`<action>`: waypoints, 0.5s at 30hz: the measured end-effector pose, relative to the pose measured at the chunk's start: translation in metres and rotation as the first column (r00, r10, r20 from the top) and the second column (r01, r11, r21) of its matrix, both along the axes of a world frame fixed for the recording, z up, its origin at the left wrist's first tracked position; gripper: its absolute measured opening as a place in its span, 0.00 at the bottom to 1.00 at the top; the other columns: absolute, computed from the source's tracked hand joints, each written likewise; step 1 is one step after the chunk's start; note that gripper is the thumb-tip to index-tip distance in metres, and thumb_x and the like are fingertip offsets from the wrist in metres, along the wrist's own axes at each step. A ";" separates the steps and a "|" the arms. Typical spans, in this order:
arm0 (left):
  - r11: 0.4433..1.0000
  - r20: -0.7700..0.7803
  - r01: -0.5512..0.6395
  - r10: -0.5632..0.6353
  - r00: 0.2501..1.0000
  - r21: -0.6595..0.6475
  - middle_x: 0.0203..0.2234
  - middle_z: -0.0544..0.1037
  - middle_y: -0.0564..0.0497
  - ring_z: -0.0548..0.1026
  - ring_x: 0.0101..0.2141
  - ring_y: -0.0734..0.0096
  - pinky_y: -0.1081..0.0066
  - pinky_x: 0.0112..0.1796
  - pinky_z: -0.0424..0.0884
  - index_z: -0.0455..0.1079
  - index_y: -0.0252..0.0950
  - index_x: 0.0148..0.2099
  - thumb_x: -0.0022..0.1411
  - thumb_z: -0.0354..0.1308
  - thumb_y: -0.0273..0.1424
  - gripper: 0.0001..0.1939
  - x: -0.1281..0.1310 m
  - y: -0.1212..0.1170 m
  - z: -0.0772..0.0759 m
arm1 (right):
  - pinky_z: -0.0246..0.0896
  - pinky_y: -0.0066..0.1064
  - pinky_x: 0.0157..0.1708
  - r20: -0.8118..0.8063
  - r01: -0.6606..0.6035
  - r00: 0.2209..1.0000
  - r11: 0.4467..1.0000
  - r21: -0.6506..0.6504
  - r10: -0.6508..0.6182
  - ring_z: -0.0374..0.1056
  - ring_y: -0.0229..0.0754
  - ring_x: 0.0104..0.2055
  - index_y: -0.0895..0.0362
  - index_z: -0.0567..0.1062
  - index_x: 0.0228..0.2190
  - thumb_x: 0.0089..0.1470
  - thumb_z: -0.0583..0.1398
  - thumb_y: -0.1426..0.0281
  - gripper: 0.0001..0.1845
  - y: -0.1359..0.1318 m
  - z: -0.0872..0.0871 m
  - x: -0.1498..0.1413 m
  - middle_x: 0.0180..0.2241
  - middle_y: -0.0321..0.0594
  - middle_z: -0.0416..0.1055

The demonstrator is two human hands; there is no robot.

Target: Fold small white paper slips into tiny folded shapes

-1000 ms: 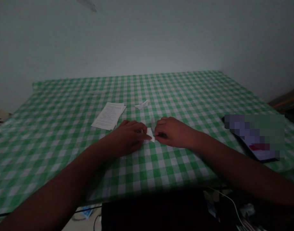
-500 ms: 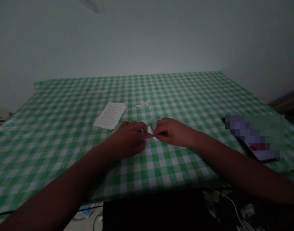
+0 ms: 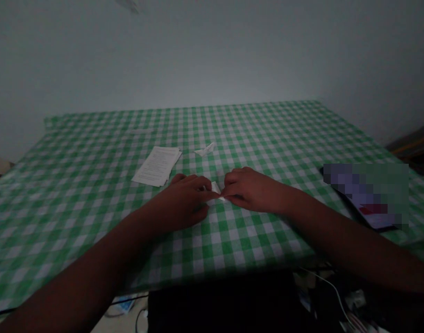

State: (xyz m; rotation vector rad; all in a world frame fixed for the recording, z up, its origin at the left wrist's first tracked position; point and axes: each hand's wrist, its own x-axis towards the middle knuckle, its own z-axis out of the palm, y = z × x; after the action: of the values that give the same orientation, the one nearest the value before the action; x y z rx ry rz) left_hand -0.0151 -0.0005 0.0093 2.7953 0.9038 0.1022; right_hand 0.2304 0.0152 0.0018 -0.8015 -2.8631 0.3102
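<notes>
Where the near edge of the table (image 3: 94, 259) drops into shadow, dark clutter sits below it — a white cable (image 3: 331, 286) and some pale scraps, too dim to name. The table wears a green-and-white checked cloth.

Both forearms reach in from the near corners and meet at mid-table. Left hand (image 3: 186, 199): resting on the cloth, fingers curled, fingertips closed on the left end of a small white folded paper (image 3: 217, 188). Right hand (image 3: 248, 187): likewise curled, thumb and forefinger pinched shut on the paper's right end. The two hands nearly touch, with the paper between them.

Small white folded paper: lies at the table's middle, low against the cloth, mostly hidden by the fingers. Its visible part is a narrow wedge; the long axis runs roughly from far-left to near-right, slanting toward the right hand. Which end is its tip cannot be told. No print shows on it.

To the right, near the table's edge, a flat dark device (image 3: 366, 208) — its screen is blurred out, nothing readable.

Farther, left of centre: a stack of printed sheets (image 3: 157, 165), long axis running away from the viewer, lines of text too small to read. Just right of it and slightly beyond, a second folded scrap (image 3: 205, 150), white, lying alone.

Behind the table, a plain pale wall (image 3: 212, 55).
</notes>
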 end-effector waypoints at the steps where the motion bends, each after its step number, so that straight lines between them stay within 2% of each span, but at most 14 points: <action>1: 1.000 -0.008 0.002 -0.002 1.000 0.004 0.52 0.71 0.48 0.70 0.51 0.58 0.57 0.49 0.59 0.69 0.48 0.58 0.63 0.54 0.30 0.21 0.000 -0.001 0.001 | 0.54 0.37 0.41 0.052 -0.006 0.999 0.999 0.051 0.003 0.64 0.44 0.40 0.55 0.78 0.37 0.62 0.56 0.70 0.10 -0.003 0.003 -0.001 0.35 0.41 0.71; 4: 1.000 -0.036 0.009 -0.009 0.999 0.011 0.53 0.71 0.47 0.70 0.51 0.56 0.54 0.50 0.59 0.68 0.48 0.59 0.63 0.55 0.30 0.22 0.000 -0.003 0.004 | 0.52 0.38 0.38 0.162 0.004 0.986 0.988 0.153 -0.029 0.63 0.46 0.39 0.56 0.78 0.37 0.62 0.56 0.72 0.10 -0.014 0.009 -0.004 0.35 0.43 0.71; 7: 1.000 -0.053 0.017 -0.016 0.998 0.014 0.55 0.70 0.46 0.69 0.53 0.54 0.52 0.52 0.59 0.67 0.48 0.60 0.62 0.56 0.30 0.23 0.000 -0.005 0.006 | 0.52 0.38 0.37 0.187 0.018 0.981 0.985 0.170 -0.050 0.63 0.46 0.38 0.57 0.78 0.37 0.62 0.56 0.73 0.10 -0.020 0.010 -0.005 0.34 0.44 0.71; 10: 1.000 -0.049 0.022 -0.022 0.999 0.006 0.56 0.69 0.45 0.69 0.53 0.55 0.51 0.53 0.58 0.67 0.47 0.60 0.62 0.55 0.29 0.23 -0.001 -0.005 0.006 | 0.54 0.37 0.38 0.129 0.020 0.991 0.996 0.092 -0.032 0.64 0.45 0.38 0.56 0.78 0.37 0.62 0.55 0.72 0.10 -0.015 0.006 -0.003 0.34 0.42 0.72; 15: 1.000 0.008 0.003 -0.003 1.000 -0.026 0.57 0.71 0.47 0.70 0.54 0.57 0.53 0.54 0.59 0.68 0.43 0.58 0.62 0.54 0.28 0.22 -0.006 -0.002 0.003 | 0.58 0.33 0.42 -0.128 -0.027 0.992 0.989 -0.143 0.008 0.67 0.40 0.37 0.57 0.79 0.37 0.62 0.57 0.71 0.09 0.003 -0.006 -0.003 0.33 0.39 0.73</action>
State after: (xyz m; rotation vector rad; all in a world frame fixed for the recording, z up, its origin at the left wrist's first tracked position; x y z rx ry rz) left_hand -0.0207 -0.0027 0.0125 2.7701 0.8925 0.1005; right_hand 0.2278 0.0177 -0.0038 -0.7513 -2.7541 0.5555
